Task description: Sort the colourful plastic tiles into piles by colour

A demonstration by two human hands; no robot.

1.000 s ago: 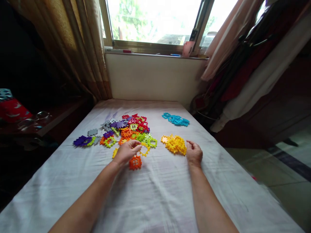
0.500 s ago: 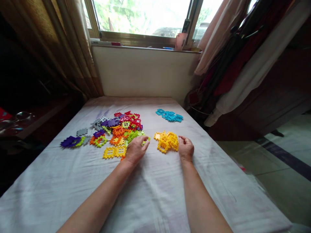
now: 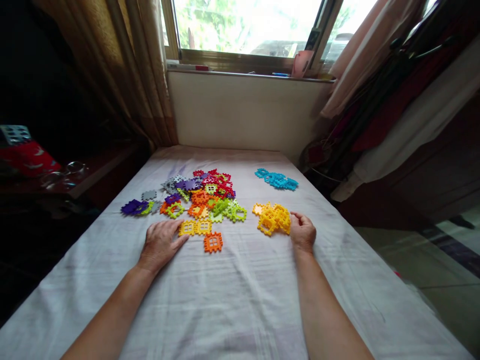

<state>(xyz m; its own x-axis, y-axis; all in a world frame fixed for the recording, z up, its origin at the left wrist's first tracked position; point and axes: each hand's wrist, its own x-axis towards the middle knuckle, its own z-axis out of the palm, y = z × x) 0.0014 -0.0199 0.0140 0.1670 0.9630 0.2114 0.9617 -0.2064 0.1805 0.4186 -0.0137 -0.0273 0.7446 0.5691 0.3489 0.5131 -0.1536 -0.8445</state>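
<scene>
My left hand (image 3: 162, 243) is open, its fingertips at the left end of two joined yellow window pieces (image 3: 195, 227). Just right of these lies an orange window piece (image 3: 213, 242). Behind is a mixed pile with red pieces (image 3: 221, 184), purple, grey, orange and lime green pieces (image 3: 235, 212). My right hand (image 3: 303, 232) has its fingers curled against the right side of a heap of yellow pieces (image 3: 272, 218); whether it grips one is hidden. Farther back on the right sits a group of blue pieces (image 3: 276, 179).
A pale sheet (image 3: 240, 310) covers the flat surface. Glasses (image 3: 75, 169) and a red item (image 3: 33, 157) lie on a dark ledge at left. A curtain (image 3: 138, 75) hangs at left and clothes (image 3: 397, 145) at right. A pink cup (image 3: 301, 64) stands on the sill.
My left hand has moved left from the green pieces to the joined yellow pieces, uncovering the orange piece. The view has turned left. My right hand stays beside the yellow heap.
</scene>
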